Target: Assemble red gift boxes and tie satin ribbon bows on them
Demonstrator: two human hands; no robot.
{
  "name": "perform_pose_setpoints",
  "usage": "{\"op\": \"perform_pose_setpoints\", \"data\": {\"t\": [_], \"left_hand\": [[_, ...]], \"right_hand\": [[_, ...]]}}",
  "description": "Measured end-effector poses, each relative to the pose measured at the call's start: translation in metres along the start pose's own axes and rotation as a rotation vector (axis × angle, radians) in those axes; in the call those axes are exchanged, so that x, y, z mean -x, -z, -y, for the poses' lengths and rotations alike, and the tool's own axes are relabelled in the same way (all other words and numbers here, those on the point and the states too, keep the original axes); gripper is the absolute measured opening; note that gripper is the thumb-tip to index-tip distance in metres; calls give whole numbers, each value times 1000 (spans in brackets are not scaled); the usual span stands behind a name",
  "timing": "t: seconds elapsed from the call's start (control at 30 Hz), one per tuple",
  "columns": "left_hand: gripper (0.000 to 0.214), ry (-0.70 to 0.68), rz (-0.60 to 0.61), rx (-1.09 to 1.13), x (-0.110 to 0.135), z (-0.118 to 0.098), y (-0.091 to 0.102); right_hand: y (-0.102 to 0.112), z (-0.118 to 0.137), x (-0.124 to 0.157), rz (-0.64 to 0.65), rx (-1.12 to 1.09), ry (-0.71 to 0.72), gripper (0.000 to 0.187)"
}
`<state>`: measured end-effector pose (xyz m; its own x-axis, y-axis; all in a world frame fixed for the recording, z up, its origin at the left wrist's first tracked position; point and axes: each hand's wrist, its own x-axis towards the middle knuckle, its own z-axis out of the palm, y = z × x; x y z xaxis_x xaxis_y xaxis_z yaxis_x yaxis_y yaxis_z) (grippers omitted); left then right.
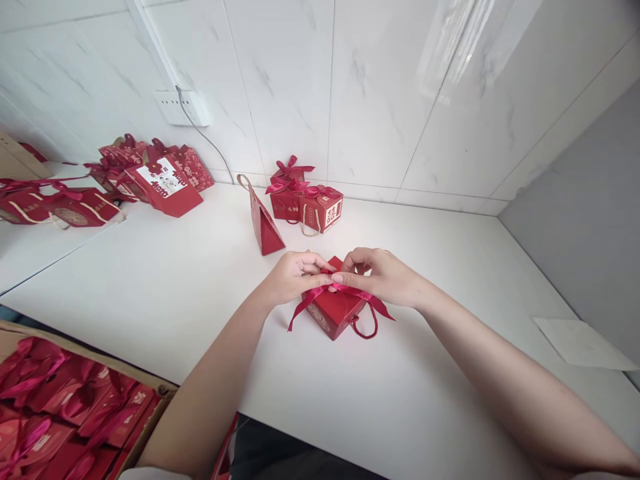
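We had the small red box (336,319) on the table (450,250) directly beneath our two hands, one corner turned toward us, with the red ribbon (361,295) at its top. Our left hand (296,275) pinched the ribbon over the box between thumb and fingers, and our right hand (383,272) pinched it from the other side, the fingertips nearly meeting. Which strand or loop each one gripped, we could not tell. One ribbon end hung below the left hand, another spread below the right, and a cord handle (376,325) looped out beneath the right hand too. We took the step to be tying or shaping the bow; the next move, we judged, called for a light, even pull without skewing the box. Beyond the hands stood a triangular red package (269,233) and, to its right, ribboned boxes (327,212). Farther past the left hand sat a cluster of red packages (175,193); nearer us, left of that forearm, a carton (150,427) held ribboned red packets (65,400).
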<state>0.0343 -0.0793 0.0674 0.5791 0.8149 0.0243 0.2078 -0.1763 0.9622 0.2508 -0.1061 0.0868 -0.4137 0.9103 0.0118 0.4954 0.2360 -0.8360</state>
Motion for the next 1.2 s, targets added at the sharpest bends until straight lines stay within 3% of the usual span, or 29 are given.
{"op": "perform_pose_setpoints", "data": {"t": [0.27,0.4,0.5,0.63,0.8,1.0,1.2], "left_hand": [[26,49,23,61,2,0,1],[29,46,17,119,3,3,10],[36,4,54,200,5,5,22],[43,-68,49,203,8,6,37],[38,24,-3,5,16,-4,48],[39,230,93,-303,21,-5,53],[47,195,156,-329,21,-1,51]], "right_hand": [[-1,-14,-8,98,-121,88,26],[21,-9,-2,265,-138,5,26],[44,-5,7,399,-40,21,22],[59,-6,15,452,-25,-35,12],[48,-7,12,511,-106,-122,20],[30,-1,7,446,-205,-150,43],[13,3,6,376,-97,-284,43]]}}
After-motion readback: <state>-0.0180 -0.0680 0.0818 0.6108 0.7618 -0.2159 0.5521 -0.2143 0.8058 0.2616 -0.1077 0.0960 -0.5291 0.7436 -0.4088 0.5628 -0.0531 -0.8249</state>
